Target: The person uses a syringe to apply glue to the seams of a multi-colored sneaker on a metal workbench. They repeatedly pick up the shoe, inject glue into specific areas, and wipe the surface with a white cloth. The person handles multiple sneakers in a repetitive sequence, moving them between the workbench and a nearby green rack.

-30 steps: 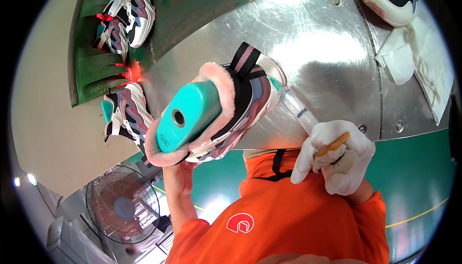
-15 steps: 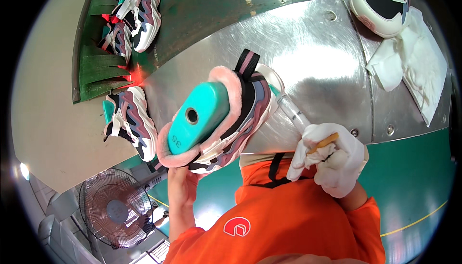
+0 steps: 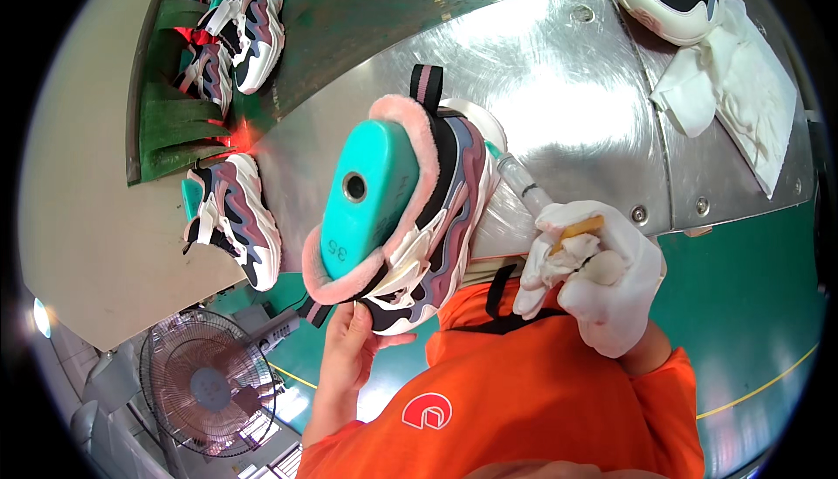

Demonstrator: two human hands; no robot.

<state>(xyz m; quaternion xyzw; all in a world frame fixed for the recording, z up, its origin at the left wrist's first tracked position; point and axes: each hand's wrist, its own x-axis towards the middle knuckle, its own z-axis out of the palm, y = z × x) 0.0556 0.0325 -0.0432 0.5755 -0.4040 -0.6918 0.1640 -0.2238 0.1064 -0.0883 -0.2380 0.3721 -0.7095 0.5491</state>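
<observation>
Sneaker [image 3: 419, 217], pink-collared, on teal last [image 3: 367, 195]: held above the metal table's [image 3: 576, 104] near edge. Your bare left hand [image 3: 349, 357] curls under its heel only; it could tip. Your gloved right hand [image 3: 602, 278] pinches a brush [image 3: 578, 228]; its tip could smear the upper.

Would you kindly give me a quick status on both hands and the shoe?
Left hand bare, gripping sneaker from below, teal last inside. Right hand gloved, closed on a small brush handle beside the shoe. Nothing between them.
</observation>
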